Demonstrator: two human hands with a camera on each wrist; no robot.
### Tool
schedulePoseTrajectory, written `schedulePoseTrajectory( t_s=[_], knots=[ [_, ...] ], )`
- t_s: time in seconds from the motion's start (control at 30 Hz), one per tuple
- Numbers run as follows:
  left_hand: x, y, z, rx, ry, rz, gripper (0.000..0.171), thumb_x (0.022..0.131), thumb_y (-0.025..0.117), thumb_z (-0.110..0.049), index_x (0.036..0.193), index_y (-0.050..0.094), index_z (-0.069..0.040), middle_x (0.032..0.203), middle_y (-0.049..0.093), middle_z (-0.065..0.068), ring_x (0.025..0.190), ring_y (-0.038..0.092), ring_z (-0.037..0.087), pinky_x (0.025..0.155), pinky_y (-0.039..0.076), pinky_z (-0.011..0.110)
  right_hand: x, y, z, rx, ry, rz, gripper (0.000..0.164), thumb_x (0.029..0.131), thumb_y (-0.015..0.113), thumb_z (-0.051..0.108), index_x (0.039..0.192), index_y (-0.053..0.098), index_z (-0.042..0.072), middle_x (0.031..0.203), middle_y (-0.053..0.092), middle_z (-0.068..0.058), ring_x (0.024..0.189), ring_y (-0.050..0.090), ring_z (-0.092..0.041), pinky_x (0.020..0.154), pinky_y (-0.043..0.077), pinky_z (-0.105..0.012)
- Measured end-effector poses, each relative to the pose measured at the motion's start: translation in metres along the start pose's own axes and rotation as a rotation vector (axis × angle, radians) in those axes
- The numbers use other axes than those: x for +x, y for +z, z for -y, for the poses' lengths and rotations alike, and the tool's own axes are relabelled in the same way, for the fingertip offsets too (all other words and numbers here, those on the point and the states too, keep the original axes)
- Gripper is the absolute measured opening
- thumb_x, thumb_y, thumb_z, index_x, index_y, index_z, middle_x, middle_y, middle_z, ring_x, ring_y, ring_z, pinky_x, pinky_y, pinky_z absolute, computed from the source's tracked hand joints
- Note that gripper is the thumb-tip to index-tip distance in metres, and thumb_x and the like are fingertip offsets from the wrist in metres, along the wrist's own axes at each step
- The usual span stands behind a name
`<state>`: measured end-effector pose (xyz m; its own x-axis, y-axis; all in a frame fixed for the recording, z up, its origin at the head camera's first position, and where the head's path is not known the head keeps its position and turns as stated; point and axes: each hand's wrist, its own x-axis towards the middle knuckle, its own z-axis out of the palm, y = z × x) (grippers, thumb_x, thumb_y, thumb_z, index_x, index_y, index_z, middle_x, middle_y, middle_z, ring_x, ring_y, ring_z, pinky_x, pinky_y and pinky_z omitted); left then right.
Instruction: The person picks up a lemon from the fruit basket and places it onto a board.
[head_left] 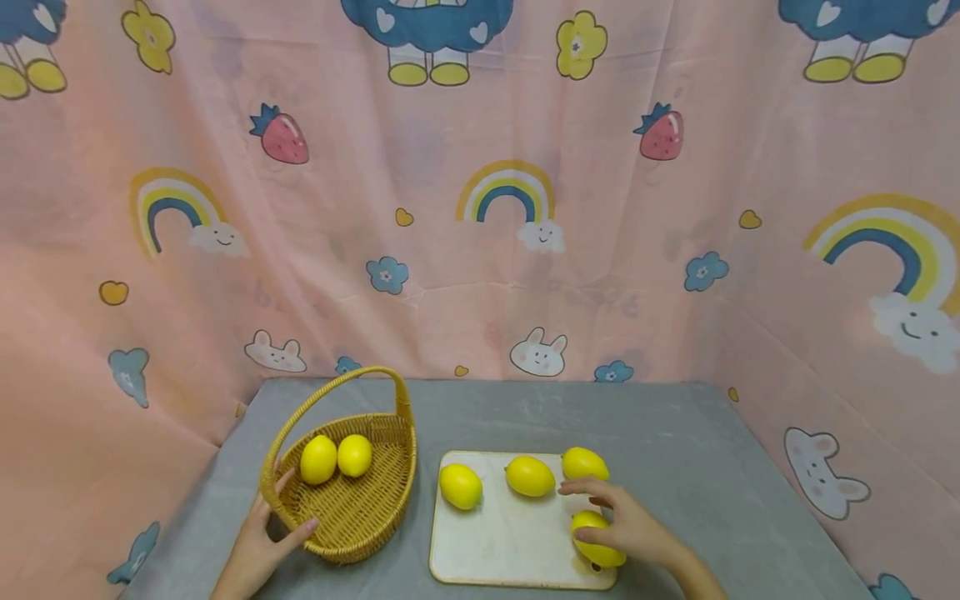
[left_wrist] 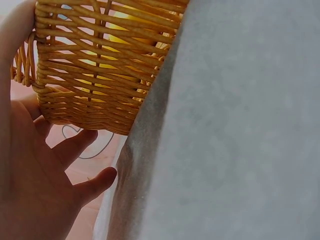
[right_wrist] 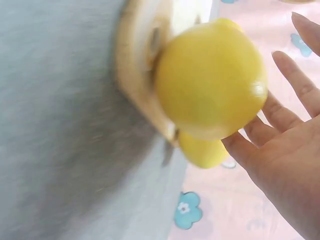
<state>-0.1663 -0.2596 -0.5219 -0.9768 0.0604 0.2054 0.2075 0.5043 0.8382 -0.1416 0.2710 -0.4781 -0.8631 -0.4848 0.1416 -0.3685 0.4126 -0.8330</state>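
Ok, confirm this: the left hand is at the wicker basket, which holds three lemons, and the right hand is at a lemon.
Not three: the head view shows two lemons in the wicker basket. The rest stands: the left hand is at the wicker basket, and the right hand is at a lemon.

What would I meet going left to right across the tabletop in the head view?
Left hand, wicker basket, leftmost lemon on the white board, second lemon along on that board, right hand.
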Motion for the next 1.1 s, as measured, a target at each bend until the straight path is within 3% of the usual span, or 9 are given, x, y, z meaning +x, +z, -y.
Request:
schedulePoseTrajectory(
  t_s=[0.1, 0.2, 0.3, 0.4, 0.53, 0.77, 1.1],
  knots=[
    [0.001, 0.000, 0.000, 0.001, 0.002, -0.002, 0.086, 0.088, 0.079, -0.022, 0.157, 0.030, -0.010, 0.165, 0.003, 0.021, 0.144, 0.006, 0.055, 0.104, 0.016, 0.079, 0.010, 0.001, 0.006, -0.037, -0.032, -0.027, 0.046, 0.093, 0.072, 0.018, 0.133, 0.059, 0.000, 0.132, 0.061, -0.016, 0.124, 0.053, -0.020, 0.099, 0.046, -0.059],
    [0.001, 0.000, 0.001, -0.001, 0.001, 0.000, 0.085, 0.088, 0.079, -0.021, 0.157, 0.030, -0.010, 0.165, 0.003, 0.021, 0.144, 0.006, 0.055, 0.103, 0.015, 0.079, 0.022, 0.005, 0.016, -0.028, -0.023, -0.034, 0.047, 0.092, 0.073, 0.024, 0.133, 0.059, 0.003, 0.135, 0.059, -0.014, 0.128, 0.051, -0.025, 0.105, 0.042, -0.057],
    [0.001, 0.000, 0.001, -0.003, -0.002, 0.004, 0.085, 0.088, 0.078, -0.022, 0.157, 0.030, -0.010, 0.165, 0.002, 0.021, 0.145, 0.005, 0.055, 0.103, 0.015, 0.079, 0.035, 0.009, 0.030, -0.001, -0.016, -0.019, 0.046, 0.092, 0.073, 0.024, 0.133, 0.060, 0.005, 0.139, 0.055, -0.016, 0.130, 0.047, -0.038, 0.105, 0.035, -0.068],
    [0.000, 0.000, 0.001, -0.002, -0.003, 0.004, 0.085, 0.088, 0.078, -0.022, 0.157, 0.030, -0.009, 0.165, 0.002, 0.021, 0.145, 0.004, 0.055, 0.103, 0.015, 0.079, 0.049, 0.014, 0.043, -0.004, -0.033, -0.005, 0.042, 0.092, 0.073, 0.022, 0.132, 0.062, 0.010, 0.140, 0.054, -0.015, 0.131, 0.045, -0.044, 0.104, 0.033, -0.070],
    [0.001, 0.000, 0.000, 0.002, -0.011, 0.002, 0.085, 0.088, 0.078, -0.021, 0.157, 0.030, -0.008, 0.165, 0.001, 0.021, 0.144, 0.004, 0.056, 0.102, 0.015, 0.080, 0.074, 0.024, 0.058, -0.025, -0.065, 0.024, 0.039, 0.092, 0.073, 0.023, 0.130, 0.065, 0.016, 0.140, 0.055, -0.010, 0.133, 0.045, -0.038, 0.106, 0.034, -0.067],
    [0.002, -0.001, -0.001, 0.017, 0.000, 0.001, 0.085, 0.088, 0.078, -0.022, 0.157, 0.030, -0.011, 0.166, 0.001, 0.018, 0.144, 0.005, 0.056, 0.101, 0.016, 0.081, 0.116, 0.045, 0.085, -0.052, -0.166, 0.104, 0.040, 0.092, 0.072, 0.026, 0.130, 0.066, 0.016, 0.137, 0.058, 0.001, 0.133, 0.047, -0.025, 0.109, 0.038, -0.055],
    [0.000, -0.001, -0.001, 0.002, -0.011, 0.004, 0.085, 0.088, 0.078, -0.021, 0.158, 0.029, -0.011, 0.165, 0.000, 0.018, 0.144, 0.005, 0.057, 0.102, 0.016, 0.081, 0.168, 0.095, 0.103, -0.093, -0.219, 0.227, 0.044, 0.092, 0.069, 0.017, 0.135, 0.062, 0.010, 0.138, 0.057, -0.005, 0.134, 0.046, -0.019, 0.112, 0.037, -0.041]
  ],
)
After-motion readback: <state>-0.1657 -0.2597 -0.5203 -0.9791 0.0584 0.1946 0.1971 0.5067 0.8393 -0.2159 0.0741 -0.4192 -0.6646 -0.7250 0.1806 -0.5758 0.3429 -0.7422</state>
